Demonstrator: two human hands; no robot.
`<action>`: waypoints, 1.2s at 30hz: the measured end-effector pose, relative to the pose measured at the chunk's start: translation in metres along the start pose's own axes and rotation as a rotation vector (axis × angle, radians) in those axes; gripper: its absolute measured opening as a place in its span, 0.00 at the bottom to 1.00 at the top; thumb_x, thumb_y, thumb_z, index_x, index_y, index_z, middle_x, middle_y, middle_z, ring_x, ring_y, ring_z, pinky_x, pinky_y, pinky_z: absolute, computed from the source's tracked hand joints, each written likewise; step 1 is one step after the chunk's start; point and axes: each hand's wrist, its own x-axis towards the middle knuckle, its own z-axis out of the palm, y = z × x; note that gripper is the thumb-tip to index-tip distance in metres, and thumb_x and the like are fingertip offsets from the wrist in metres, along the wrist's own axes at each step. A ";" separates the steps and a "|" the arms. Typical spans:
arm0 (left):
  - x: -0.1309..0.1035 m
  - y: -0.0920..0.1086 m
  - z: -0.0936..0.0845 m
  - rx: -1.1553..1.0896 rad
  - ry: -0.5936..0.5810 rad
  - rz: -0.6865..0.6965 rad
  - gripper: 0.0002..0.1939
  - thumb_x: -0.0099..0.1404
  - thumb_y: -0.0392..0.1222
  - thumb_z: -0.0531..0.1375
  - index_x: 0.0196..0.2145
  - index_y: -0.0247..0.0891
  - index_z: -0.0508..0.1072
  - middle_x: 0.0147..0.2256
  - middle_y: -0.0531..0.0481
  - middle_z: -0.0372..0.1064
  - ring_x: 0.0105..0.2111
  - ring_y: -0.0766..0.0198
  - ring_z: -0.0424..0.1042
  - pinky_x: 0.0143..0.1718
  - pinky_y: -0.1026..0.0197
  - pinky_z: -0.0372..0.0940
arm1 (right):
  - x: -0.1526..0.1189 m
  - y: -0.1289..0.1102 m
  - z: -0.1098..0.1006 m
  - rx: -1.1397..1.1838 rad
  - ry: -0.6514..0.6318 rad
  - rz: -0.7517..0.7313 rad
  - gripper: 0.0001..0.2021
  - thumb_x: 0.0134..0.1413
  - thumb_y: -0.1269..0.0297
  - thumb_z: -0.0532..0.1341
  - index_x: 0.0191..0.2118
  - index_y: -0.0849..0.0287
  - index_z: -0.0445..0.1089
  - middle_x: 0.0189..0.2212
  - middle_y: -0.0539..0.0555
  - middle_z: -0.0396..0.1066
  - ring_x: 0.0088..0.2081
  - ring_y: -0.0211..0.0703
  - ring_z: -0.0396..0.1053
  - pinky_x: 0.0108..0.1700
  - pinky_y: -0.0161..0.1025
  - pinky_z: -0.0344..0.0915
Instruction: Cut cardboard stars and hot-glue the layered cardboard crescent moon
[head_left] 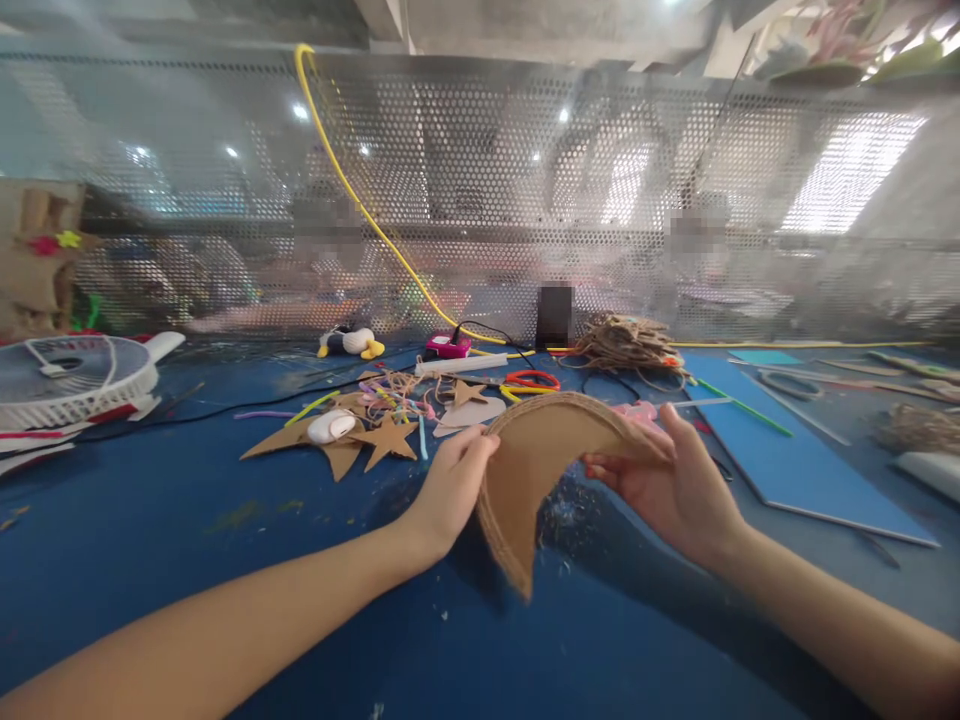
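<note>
A crescent moon cut from brown cardboard, with twine or a ridged layer along its curved edge, is held up above the blue table. My left hand pinches its outer left edge, thumb on the near face. The right tip of the crescent lies in my right hand, whose fingers are behind and below it while the thumb points up. Beyond my left hand lie a cardboard star, a larger cardboard piece and a white roll. Scissors with red and yellow handles rest just behind the crescent.
A bundle of brown twine sits at the back beside a dark upright object. A blue board lies to the right, a white fan at far left. A pink device stands before the perforated metal screen.
</note>
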 end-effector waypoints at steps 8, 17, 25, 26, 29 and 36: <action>0.024 0.012 -0.013 0.400 -0.235 -0.044 0.18 0.66 0.50 0.51 0.22 0.40 0.67 0.25 0.51 0.68 0.31 0.57 0.68 0.35 0.56 0.60 | 0.000 -0.001 -0.012 -0.572 0.126 -0.130 0.27 0.43 0.46 0.73 0.48 0.55 0.78 0.42 0.56 0.80 0.43 0.50 0.76 0.44 0.42 0.72; 0.048 -0.014 -0.040 1.152 -0.215 0.575 0.12 0.67 0.42 0.59 0.46 0.46 0.81 0.56 0.47 0.71 0.55 0.45 0.59 0.59 0.38 0.58 | 0.002 0.010 -0.018 -0.774 0.029 0.019 0.20 0.52 0.49 0.67 0.46 0.57 0.79 0.42 0.58 0.81 0.43 0.52 0.78 0.43 0.44 0.74; 0.047 -0.016 -0.035 1.079 0.026 0.722 0.10 0.72 0.40 0.57 0.35 0.40 0.77 0.52 0.45 0.71 0.53 0.48 0.59 0.60 0.41 0.57 | -0.002 0.024 -0.020 -1.345 -0.121 -0.557 0.12 0.61 0.62 0.59 0.45 0.55 0.78 0.47 0.59 0.77 0.51 0.56 0.71 0.57 0.58 0.67; 0.045 -0.013 -0.034 1.036 0.061 0.747 0.09 0.72 0.39 0.56 0.37 0.40 0.76 0.51 0.44 0.71 0.53 0.50 0.60 0.60 0.41 0.57 | -0.003 0.023 -0.020 -1.374 -0.119 -0.631 0.12 0.62 0.63 0.59 0.45 0.55 0.78 0.49 0.59 0.76 0.54 0.57 0.69 0.58 0.59 0.65; 0.036 -0.007 -0.029 0.936 0.027 0.819 0.08 0.73 0.39 0.55 0.40 0.41 0.74 0.52 0.44 0.70 0.55 0.53 0.62 0.60 0.44 0.57 | -0.006 0.019 -0.016 -1.429 -0.139 -0.783 0.13 0.64 0.65 0.59 0.49 0.51 0.78 0.59 0.60 0.68 0.61 0.59 0.61 0.62 0.63 0.61; 0.021 -0.003 -0.025 0.909 -0.195 0.863 0.09 0.74 0.39 0.55 0.41 0.45 0.75 0.56 0.48 0.67 0.56 0.55 0.62 0.60 0.47 0.55 | -0.006 0.015 -0.015 -1.590 -0.299 -0.906 0.17 0.64 0.68 0.58 0.56 0.50 0.74 0.72 0.53 0.53 0.63 0.63 0.55 0.63 0.67 0.57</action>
